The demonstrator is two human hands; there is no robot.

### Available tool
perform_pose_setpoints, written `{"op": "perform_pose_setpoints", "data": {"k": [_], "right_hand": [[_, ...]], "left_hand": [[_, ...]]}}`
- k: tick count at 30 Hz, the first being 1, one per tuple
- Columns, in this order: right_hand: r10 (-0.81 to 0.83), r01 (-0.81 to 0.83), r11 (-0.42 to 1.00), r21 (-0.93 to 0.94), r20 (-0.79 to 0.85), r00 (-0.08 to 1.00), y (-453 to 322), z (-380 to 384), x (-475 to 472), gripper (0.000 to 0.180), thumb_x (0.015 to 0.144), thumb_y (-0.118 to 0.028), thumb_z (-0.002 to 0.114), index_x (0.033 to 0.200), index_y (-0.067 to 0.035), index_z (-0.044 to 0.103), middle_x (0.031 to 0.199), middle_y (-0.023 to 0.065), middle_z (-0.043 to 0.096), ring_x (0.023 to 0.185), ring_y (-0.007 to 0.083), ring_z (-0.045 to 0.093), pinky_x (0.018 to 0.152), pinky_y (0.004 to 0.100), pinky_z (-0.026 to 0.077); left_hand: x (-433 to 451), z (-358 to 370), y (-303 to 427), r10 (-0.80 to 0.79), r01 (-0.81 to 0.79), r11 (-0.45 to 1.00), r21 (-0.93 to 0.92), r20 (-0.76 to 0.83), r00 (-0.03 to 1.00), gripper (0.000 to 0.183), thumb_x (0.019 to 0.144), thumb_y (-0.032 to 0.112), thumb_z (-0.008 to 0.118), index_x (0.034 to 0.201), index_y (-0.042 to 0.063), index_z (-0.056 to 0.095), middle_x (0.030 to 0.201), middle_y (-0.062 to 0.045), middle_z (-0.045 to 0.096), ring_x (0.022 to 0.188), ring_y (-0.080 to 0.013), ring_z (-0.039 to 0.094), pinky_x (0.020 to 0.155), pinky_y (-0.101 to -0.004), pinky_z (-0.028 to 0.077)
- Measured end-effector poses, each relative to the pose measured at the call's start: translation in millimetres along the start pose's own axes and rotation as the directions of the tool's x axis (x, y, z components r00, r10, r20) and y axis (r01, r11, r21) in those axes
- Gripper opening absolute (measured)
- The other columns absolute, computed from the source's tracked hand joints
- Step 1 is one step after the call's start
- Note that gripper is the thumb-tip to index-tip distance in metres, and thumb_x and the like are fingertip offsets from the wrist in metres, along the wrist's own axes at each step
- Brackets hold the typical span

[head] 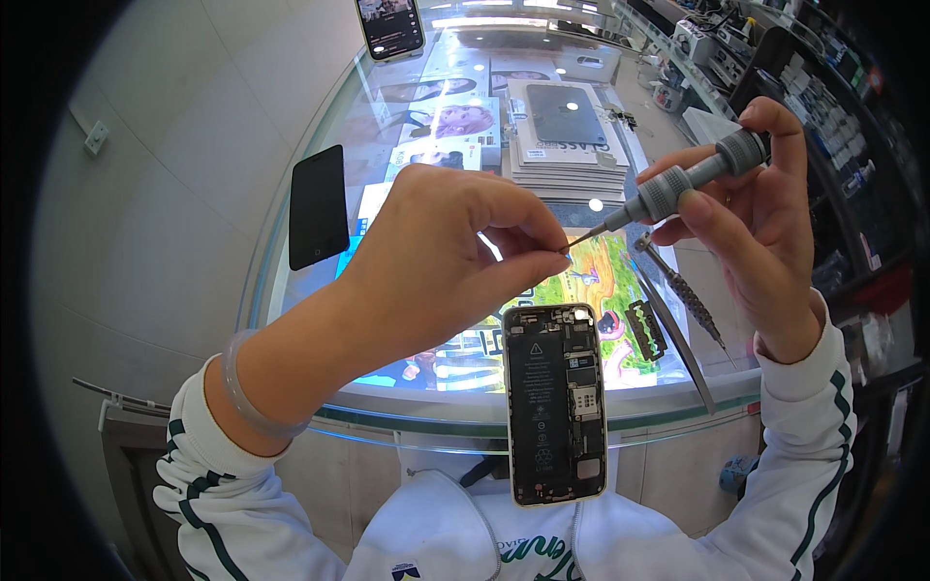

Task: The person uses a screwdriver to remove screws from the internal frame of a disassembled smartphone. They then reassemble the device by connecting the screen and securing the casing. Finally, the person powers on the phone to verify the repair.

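My right hand (755,210) holds a grey precision screwdriver (657,192) by its knurled handle, tilted down to the left. At its thin tip, the thumb and forefinger of my left hand (465,247) are pinched together; whether a tiny part sits between them is hidden. Below my hands lies an opened smartphone (536,407), its black battery and circuit board bare, its lower end reaching past the counter's front edge. The detached phone screen (318,207), dark and with a home button, is at the left.
On the glass counter (436,403), a second metal screwdriver (686,294), tweezers (676,338) and a razor blade (645,330) lie at the right. Behind are a stack of flat tablet-glass boxes (567,145) and a lit phone (391,29) standing up. Crowded shelves (821,109) line the right side.
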State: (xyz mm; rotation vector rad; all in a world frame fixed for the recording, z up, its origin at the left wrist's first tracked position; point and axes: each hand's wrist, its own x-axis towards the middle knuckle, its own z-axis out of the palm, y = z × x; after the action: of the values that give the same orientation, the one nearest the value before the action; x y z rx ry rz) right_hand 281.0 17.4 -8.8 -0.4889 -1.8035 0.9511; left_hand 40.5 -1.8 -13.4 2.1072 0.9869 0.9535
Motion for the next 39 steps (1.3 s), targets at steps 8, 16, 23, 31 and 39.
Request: {"op": "perform_pose_setpoints", "data": {"k": [8, 16, 23, 31, 39], "right_hand": [[-0.069, 0.069, 0.998, 0.016, 0.028, 0.997, 0.0, 3.8, -0.5, 0.057, 0.089, -0.003, 0.058, 0.128, -0.013, 0.018, 0.105, 0.0231, 0.063, 0.089, 0.0224, 0.068, 0.076, 0.0288, 0.059], [-0.131, 0.144, 0.985, -0.091, 0.139, 0.982, 0.6, 0.2, -2.0, 0.058, 0.088, 0.001, 0.058, 0.127, -0.016, 0.018, 0.106, 0.025, 0.062, 0.09, 0.02, 0.068, 0.079, 0.0285, 0.056], [-0.157, 0.193, 0.969, -0.157, 0.216, 0.964, -1.1, -0.8, -2.1, 0.058, 0.088, 0.005, 0.055, 0.126, -0.017, 0.017, 0.106, 0.0253, 0.061, 0.089, 0.0201, 0.068, 0.081, 0.0289, 0.056], [-0.141, 0.202, 0.953, -0.224, 0.26, 0.955, -4.8, 1.8, -2.4, 0.06, 0.085, 0.008, 0.056, 0.124, -0.015, 0.015, 0.106, 0.0261, 0.06, 0.096, 0.0243, 0.066, 0.087, 0.0339, 0.055], [-0.136, 0.201, 0.949, -0.244, 0.26, 0.956, -6.0, 6.3, -5.6, 0.063, 0.083, 0.011, 0.057, 0.123, -0.012, 0.014, 0.106, 0.0266, 0.06, 0.1, 0.0277, 0.065, 0.089, 0.0362, 0.054]], "left_hand": [[-0.7, -0.5, -1.2, -0.003, 0.003, 1.0, 0.026, 0.005, 1.0, 0.006, 0.075, 0.004, 0.074, 0.08, 0.003, 0.072, 0.073, -0.005, 0.068, 0.063, -0.0086, 0.063, 0.057, -0.0202, 0.05], [-1.3, 1.4, -1.6, -0.011, 0.011, 0.999, 0.052, 0.002, 1.0, 0.007, 0.074, 0.003, 0.076, 0.08, 0.002, 0.071, 0.072, -0.006, 0.068, 0.062, -0.0093, 0.064, 0.058, -0.0196, 0.051], [-1.8, 1.1, -1.9, -0.06, 0.059, 0.997, 0.045, 0.032, 0.998, 0.008, 0.074, 0.003, 0.076, 0.079, 0.001, 0.07, 0.072, -0.006, 0.068, 0.062, -0.0092, 0.064, 0.058, -0.0196, 0.051], [-1.5, 1.9, -1.5, -0.068, 0.062, 0.994, 0.091, 0.06, 0.996, 0.008, 0.074, 0.004, 0.076, 0.078, 0.001, 0.07, 0.072, -0.006, 0.067, 0.062, -0.0099, 0.064, 0.058, -0.0206, 0.052], [-0.9, 1.4, 3.5, -0.127, 0.109, 0.982, 0.155, 0.115, 0.985, 0.009, 0.074, 0.005, 0.076, 0.077, 0.001, 0.068, 0.072, -0.006, 0.067, 0.063, -0.0117, 0.065, 0.059, -0.0217, 0.053]]}}
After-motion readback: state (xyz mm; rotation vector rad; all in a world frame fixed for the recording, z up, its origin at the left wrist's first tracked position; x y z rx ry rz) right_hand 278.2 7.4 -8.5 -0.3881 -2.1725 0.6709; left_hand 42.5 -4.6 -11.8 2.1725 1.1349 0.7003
